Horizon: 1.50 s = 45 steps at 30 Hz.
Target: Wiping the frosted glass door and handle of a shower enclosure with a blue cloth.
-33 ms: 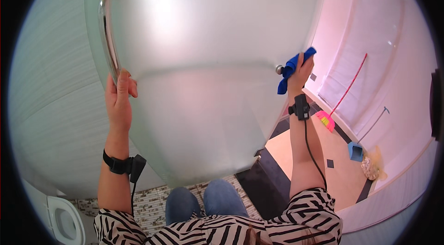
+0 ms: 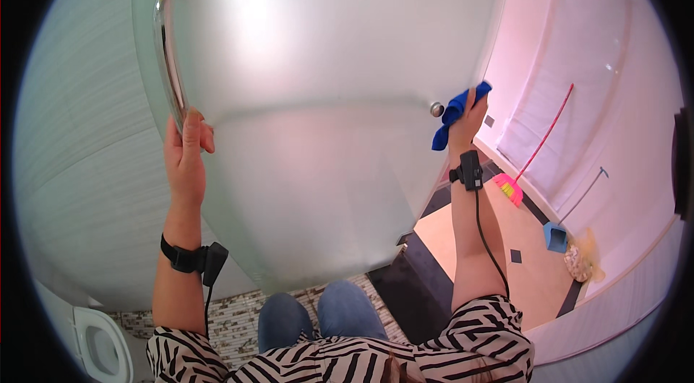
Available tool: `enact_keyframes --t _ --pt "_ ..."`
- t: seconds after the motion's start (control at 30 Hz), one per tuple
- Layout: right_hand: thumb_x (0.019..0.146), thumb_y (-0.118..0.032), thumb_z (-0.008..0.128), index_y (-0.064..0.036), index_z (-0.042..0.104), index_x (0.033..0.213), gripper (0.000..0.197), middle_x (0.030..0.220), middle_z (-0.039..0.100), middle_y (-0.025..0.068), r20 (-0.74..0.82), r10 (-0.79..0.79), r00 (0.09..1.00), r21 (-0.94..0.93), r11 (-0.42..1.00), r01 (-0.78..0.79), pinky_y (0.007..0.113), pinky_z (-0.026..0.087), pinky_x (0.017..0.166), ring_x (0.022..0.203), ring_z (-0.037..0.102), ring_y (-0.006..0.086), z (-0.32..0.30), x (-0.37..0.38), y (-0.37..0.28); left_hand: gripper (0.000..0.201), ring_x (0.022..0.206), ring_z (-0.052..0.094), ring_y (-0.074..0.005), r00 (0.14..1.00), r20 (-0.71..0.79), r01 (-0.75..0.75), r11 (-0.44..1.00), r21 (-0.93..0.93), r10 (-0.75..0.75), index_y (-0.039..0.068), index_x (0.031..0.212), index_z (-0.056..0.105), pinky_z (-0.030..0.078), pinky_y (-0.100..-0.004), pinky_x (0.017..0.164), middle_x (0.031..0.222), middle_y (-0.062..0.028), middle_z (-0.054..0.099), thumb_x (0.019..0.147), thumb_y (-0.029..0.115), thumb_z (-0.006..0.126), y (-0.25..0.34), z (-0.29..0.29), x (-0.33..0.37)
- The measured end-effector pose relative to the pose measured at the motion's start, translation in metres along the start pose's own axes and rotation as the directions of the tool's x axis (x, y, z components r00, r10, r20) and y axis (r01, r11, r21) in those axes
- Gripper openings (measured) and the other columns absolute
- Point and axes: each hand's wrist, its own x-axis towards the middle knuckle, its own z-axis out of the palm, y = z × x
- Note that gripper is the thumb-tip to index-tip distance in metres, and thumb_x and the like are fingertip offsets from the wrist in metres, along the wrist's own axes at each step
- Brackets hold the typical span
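In front of me stands a frosted glass door (image 2: 325, 166). My left hand (image 2: 188, 144) is wrapped round the lower end of a curved chrome door handle (image 2: 165, 50) on its left side. Near the door's right edge, my right hand (image 2: 470, 119) grips a blue cloth (image 2: 455, 112), held against the edge of the glass. A small round metal knob (image 2: 437, 109) sits just left of the cloth. Part of the cloth is hidden behind the fingers.
Beyond the door at right, a pink broom (image 2: 508, 188) and a blue dustpan (image 2: 555, 237) lean by the wall. A tied plastic bag (image 2: 580, 261) lies beside them. A white toilet (image 2: 101, 347) stands at lower left, and a dark threshold (image 2: 412, 296) crosses the floor.
My right hand and the blue cloth have slid slightly down along the door's right edge. The left hand stays on the handle.
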Motion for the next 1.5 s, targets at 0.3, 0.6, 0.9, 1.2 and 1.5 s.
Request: enact_keyframes --t 0.3,0.6,0.9,1.2,1.5 --pt "0.102 -0.03 0.047 -0.0072 0.046 0.088 0.027 0.066 0.043 -0.0027 0.104 0.301 0.948 0.478 0.821 -0.313 0.024 0.036 0.048 0.056 0.042 0.007 -0.009 -0.042 0.031 0.024 0.064 0.036 -0.009 1.0 -0.01 -0.009 1.0 -0.001 0.009 0.009 0.094 0.047 0.039 -0.0287 0.076 0.066 0.0035 0.038 0.104 0.029 0.04 -0.001 0.002 0.001" --pt "0.1 -0.032 0.051 -0.0008 0.051 0.094 0.031 0.077 0.054 0.0065 -0.005 0.186 0.982 0.303 0.937 -0.176 0.03 0.045 0.065 0.069 0.052 0.0182 0.008 0.041 0.004 0.025 0.063 0.035 -0.0085 1.0 -0.022 0.007 1.0 0.003 -0.006 0.009 0.093 0.047 0.039 -0.0282 0.076 0.065 0.0035 0.038 0.105 0.03 0.04 -0.001 0.003 0.001" --pt "0.102 -0.033 0.043 0.0083 0.036 0.138 0.055 0.144 0.034 0.0284 0.051 -0.233 0.971 -0.2 0.95 0.239 0.051 0.021 0.11 0.132 0.032 0.0442 -0.006 -0.08 -0.009 0.025 0.062 0.035 -0.0077 0.999 -0.047 -0.022 1.0 0.014 0.023 0.009 0.093 0.047 0.04 -0.0278 0.077 0.065 0.004 0.038 0.105 0.031 0.039 0.006 0.009 0.0" --pt "0.097 -0.036 0.051 0.0095 0.033 0.14 0.065 0.146 0.028 0.0319 0.103 -0.18 0.978 -0.014 0.983 0.183 0.056 0.014 0.111 0.135 0.026 0.0466 0.024 -0.16 -0.107 0.025 0.064 0.037 -0.0083 0.999 -0.034 -0.022 1.0 -0.006 0.022 0.008 0.095 0.048 0.041 -0.0286 0.078 0.065 0.0033 0.039 0.104 0.031 0.041 0.002 0.005 -0.003" --pt "0.088 -0.036 0.063 -0.001 0.051 0.131 0.058 0.119 0.056 0.0222 0.265 -0.517 0.814 0.03 0.848 0.529 0.038 0.051 0.079 0.1 0.059 0.0359 0.05 -0.166 -0.231 0.026 0.066 0.042 -0.0096 0.998 0.05 -0.045 0.999 -0.01 0.046 0.006 0.102 0.048 0.04 -0.0274 0.074 0.067 0.0014 0.044 0.104 0.031 0.04 0.0 0.005 -0.001"
